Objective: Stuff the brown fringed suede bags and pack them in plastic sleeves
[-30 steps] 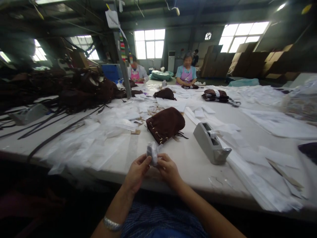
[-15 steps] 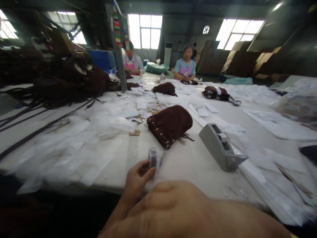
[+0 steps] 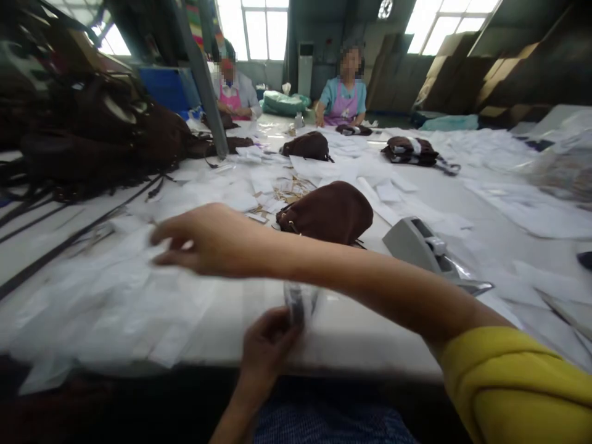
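Note:
My left hand (image 3: 268,342) is closed near the table's front edge. Pinched in it is a small dark roll wrapped in clear plastic (image 3: 296,302), blurred, perhaps a coiled strap. My right hand (image 3: 198,240) reaches across to the left, above white plastic sheets (image 3: 120,308). Its thumb and fingers are apart, and nothing shows between them. A brown drawstring bag (image 3: 328,213) lies beyond my right forearm, which hides its lower edge. Right of the bag stands a grey tape dispenser (image 3: 419,243), partly covered by the same forearm.
Dark brown bags and straps (image 3: 152,135) are heaped at the left, beside a metal post (image 3: 201,80). Another brown bag (image 3: 306,145) and a bound brown bundle (image 3: 409,151) lie farther back. Two people in pink and purple aprons (image 3: 345,102) sit across the table.
My right hand has swung from the near front, over my left hand, out to the left above the plastic sheets. My left hand keeps hold of the wrapped roll. The view has tipped down.

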### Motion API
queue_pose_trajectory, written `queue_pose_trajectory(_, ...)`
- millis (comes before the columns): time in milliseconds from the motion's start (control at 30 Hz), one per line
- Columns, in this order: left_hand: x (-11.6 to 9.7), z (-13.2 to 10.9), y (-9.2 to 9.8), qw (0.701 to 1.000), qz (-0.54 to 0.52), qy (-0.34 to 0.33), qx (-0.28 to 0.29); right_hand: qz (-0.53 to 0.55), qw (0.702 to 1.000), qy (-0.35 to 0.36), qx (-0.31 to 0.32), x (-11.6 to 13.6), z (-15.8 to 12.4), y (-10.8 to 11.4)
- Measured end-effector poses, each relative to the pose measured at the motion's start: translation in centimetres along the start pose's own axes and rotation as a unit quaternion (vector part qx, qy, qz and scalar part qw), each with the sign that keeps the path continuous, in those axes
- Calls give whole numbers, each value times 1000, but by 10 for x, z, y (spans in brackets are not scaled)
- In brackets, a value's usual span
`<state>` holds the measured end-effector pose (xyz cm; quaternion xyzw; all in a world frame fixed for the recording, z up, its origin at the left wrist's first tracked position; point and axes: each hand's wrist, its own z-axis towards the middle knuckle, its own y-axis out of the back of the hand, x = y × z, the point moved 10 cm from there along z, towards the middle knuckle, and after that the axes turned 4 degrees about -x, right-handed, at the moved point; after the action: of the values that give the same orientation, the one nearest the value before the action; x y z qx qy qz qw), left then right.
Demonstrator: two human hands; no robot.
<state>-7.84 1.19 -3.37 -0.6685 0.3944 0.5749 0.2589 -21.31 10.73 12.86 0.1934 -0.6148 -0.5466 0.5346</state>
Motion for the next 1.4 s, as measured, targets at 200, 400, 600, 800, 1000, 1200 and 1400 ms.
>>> queue_pose_trajectory(200,5,9,7,999,-15,-34,-14,-137,987,-27,81,-108,67,-12)
queue_pose_trajectory(400,10,8,6,997,-63,-33,-29,-139,983,-85,86,-143,95,-61)
queue_pose_trajectory(600,-4,8,7,995,-61,-81,-16,-77,993,-64,55,-134,78,-29)
queue_pose_trajectory(800,-14,7,8,980,-191,-49,-18,120,992,-23,-24,-139,-39,44)
queue_pose_trajectory(1000,-32,7,-8,956,-293,-20,3,322,943,-66,-57,-167,-187,77)
queue_pose_trajectory(1200,-43,0,-20,976,-210,-54,8,221,968,-21,-120,-165,-236,80)
queue_pose_trajectory(1400,-55,-12,-31,993,-88,-83,16,201,968,38,-148,-146,-232,69)
